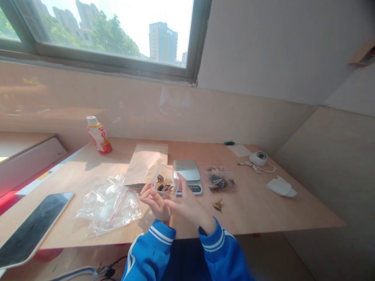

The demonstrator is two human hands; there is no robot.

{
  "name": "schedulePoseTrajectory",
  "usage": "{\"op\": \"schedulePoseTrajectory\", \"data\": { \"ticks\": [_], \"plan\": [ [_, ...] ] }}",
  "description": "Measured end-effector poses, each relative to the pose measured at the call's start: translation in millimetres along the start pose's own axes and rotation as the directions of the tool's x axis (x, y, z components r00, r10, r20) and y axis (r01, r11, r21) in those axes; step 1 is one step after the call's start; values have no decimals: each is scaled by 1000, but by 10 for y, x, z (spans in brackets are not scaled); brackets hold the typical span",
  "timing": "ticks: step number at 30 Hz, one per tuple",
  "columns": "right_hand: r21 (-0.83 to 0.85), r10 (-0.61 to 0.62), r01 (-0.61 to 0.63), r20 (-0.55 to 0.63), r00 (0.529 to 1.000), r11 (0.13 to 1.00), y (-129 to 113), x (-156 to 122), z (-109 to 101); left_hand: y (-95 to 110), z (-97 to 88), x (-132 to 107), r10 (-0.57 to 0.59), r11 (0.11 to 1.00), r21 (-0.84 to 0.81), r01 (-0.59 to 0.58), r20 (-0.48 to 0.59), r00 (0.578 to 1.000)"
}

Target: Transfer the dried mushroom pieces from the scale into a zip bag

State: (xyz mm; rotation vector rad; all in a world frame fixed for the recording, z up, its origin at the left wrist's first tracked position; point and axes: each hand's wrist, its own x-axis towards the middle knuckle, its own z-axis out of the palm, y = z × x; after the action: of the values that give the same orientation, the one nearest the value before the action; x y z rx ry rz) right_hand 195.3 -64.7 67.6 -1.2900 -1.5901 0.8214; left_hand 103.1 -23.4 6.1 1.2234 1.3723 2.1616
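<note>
A clear plastic box [173, 171] with brown dried pieces [163, 185] inside is held up between my two hands, tilted toward me. My left hand [156, 203] supports it from the near left, fingers closed against its side. Around the right side curl the thumb and fingers of my right hand [187, 201]. Just behind the box stands a kitchen scale [189, 171] with a silver plate; my right hand hides part of its front panel. To the right lies a zip bag [219, 181] of dark dried pieces. One loose dried piece [217, 204] rests nearer me.
Clear zip bags [109, 205] and a brown paper bag [148, 162] lie on the left. A phone [33, 228] sits at the left edge, a bottle [99, 136] behind. At the right are a small white fan [258, 157] with a cable, crumpled tissue [281, 187] and a green-handled screwdriver [229, 143].
</note>
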Motion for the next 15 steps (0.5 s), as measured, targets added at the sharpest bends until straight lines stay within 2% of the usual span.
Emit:
{"op": "schedulePoseTrajectory", "data": {
  "ticks": [3, 8, 12, 15],
  "plan": [
    [158, 19, -19, 1, 1000, 987, 35, -14, 88, -17, -1, -6, 24, 999, -26, -25, -43, 999],
    [297, 2, 20, -74, 997, 955, 20, 40, 54, -20, -33, -7, 114, 992, -69, -107, 102, 988],
    [292, -10, 60, -170, 985, 954, 10, 54, -100, 19, -85, 26, 198, 980, -13, -199, 192, 961],
    [232, -23, 83, -252, 967, 969, 12, 50, -225, 35, -95, 59, 130, 990, 23, -137, 191, 973]
  ]
}}
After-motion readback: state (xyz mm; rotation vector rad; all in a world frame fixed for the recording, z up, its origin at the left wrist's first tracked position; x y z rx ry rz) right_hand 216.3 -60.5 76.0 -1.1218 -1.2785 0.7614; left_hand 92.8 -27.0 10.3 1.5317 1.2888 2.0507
